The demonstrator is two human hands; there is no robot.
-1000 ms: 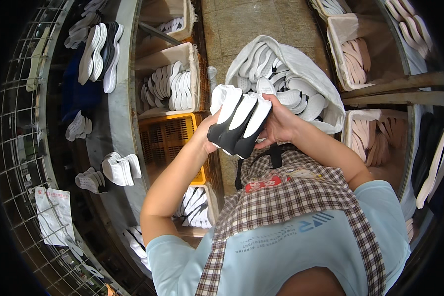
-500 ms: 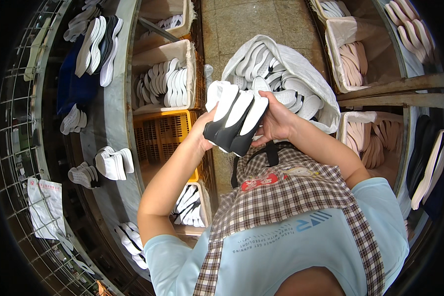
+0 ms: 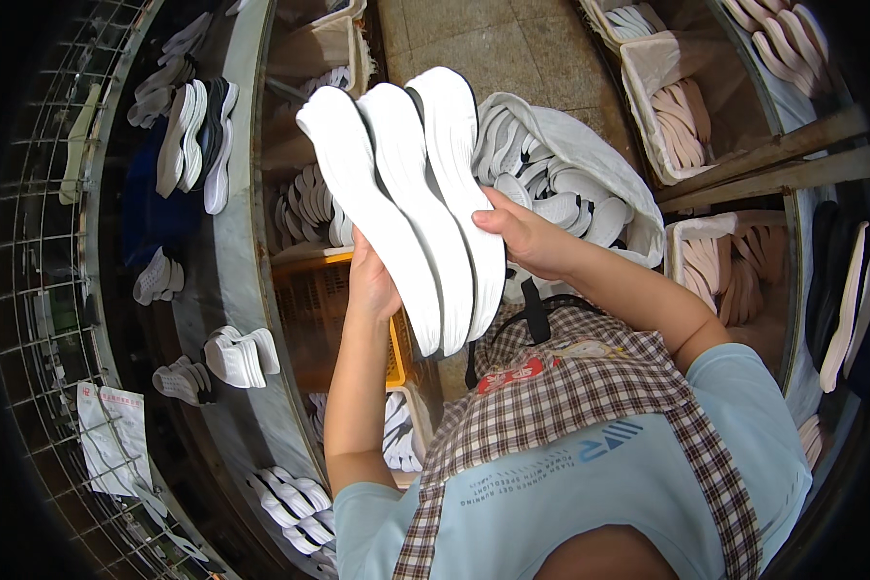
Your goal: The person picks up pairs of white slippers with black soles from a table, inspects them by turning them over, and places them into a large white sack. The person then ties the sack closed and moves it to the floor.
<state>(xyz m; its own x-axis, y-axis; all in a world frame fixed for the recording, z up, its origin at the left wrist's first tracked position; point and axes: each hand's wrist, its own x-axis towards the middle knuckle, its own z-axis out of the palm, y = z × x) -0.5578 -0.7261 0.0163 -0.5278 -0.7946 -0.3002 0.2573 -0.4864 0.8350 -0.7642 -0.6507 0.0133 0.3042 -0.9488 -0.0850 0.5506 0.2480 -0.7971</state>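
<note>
Three white shoe soles (image 3: 396, 179) with dark edges are held up side by side in front of me. Their white sidewalls face upward, and they point away toward the upper left. My left hand (image 3: 373, 278) is closed against the left side of the group, its fingers partly hidden beneath. On the other side, my right hand (image 3: 524, 235) grips the soles, its thumb pressing on the rightmost one. Just beyond my right hand stands a white fabric sack (image 3: 604, 150), open at the top and filled with many white and grey soles.
At left, a yellow crate (image 3: 396, 353) and cloth-lined bins stand beside a shelf (image 3: 237, 217) carrying groups of soles. Pink soles (image 3: 681, 121) fill lined bins on the right, near wooden bars (image 3: 773, 159). A wire mesh (image 3: 43, 290) runs along the far left.
The held soles have turned from dark side and heel ends showing to their long white sides, and now extend farther up and left. Both hands have shifted their grip; my left hand is lower.
</note>
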